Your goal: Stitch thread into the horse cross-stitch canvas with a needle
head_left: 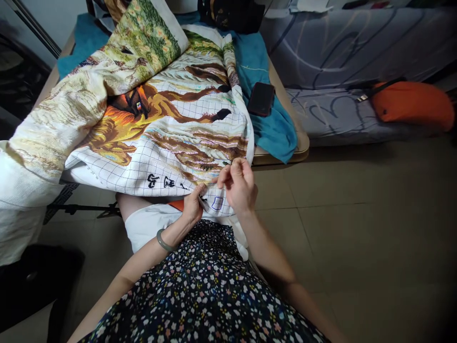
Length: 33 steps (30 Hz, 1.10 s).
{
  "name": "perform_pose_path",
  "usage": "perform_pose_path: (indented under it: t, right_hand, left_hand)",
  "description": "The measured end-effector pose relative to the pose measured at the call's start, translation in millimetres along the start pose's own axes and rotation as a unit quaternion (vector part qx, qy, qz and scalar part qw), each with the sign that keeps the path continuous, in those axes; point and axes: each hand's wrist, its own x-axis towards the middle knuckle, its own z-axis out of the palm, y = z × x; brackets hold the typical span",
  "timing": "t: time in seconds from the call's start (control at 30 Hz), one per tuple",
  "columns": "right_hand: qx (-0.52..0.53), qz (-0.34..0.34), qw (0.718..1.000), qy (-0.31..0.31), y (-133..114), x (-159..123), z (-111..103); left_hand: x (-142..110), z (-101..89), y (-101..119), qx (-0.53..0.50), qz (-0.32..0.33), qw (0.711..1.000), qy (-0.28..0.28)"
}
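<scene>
A large cross-stitch cloth (185,133) with a grid, brown horse legs and black stitched characters spreads over a low table and down to my lap. Its near edge is gripped by my left hand (193,202), the thumb on top and the fingers hidden underneath. Just above the cloth's near right corner, my right hand (240,186) is closed in a pinch, thumb against forefinger. Whatever sits between those fingertips, perhaps a needle or thread, is too small to make out. A purple outlined square shows on the cloth between my hands.
A dark phone (261,99) lies on a teal cloth (278,131) over the table. The rolled part of the stitched cloth hangs off to the left. A grey patterned sofa (321,114) holds an orange bag (412,105). At upper centre sits a black bag (232,15).
</scene>
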Motion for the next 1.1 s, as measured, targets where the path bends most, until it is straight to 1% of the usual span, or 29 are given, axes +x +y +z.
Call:
perform_pose_path:
  t: [0.07,0.13,0.17,0.23,0.3,0.37,0.43,0.53,0.7,1.0,1.1]
  right_hand:
    - [0.018,-0.03,0.999,0.017,-8,2,-2]
    - [0.01,-0.044,0.999,0.025,-10,-1,-5]
    - [0.0,-0.037,0.999,0.021,-9,-4,-7]
    - [-0.034,0.003,0.999,-0.004,-3,-13,-13]
    - [-0.106,0.055,0.992,-0.048,5,-23,-18]
    - [-0.205,0.078,0.971,-0.091,11,-30,-22]
    - [-0.289,0.064,0.949,-0.111,13,-34,-23]
    - [-0.355,0.032,0.929,-0.103,13,-36,-21]
    - [-0.389,0.015,0.917,-0.087,14,-35,-17]
    - [-0.403,0.018,0.912,-0.07,17,-36,-15]
    - [-0.431,0.019,0.9,-0.062,17,-36,-11]
  left_hand:
    - [-2,1.3,-1,-0.016,0.023,1.0,0.003]
    - [-4,3.5,0,-0.024,0.025,0.999,0.007]
    - [-5,4.5,1,-0.025,0.021,0.999,0.013]
    - [-7,6.0,3,-0.022,0.009,0.999,0.024]
    - [-8,6.8,5,-0.014,-0.006,0.999,0.031]
    - [-10,7.7,7,-0.012,-0.016,0.999,0.037]
    - [-12,8.8,8,-0.019,-0.012,0.999,0.048]
    - [-13,10.8,9,-0.026,0.001,0.998,0.057]
    - [-12,11.9,8,-0.029,-0.005,0.998,0.057]
    - [-13,12.4,8,-0.03,-0.004,0.998,0.055]
    - [-14,13.9,8,-0.034,0.004,0.998,0.056]
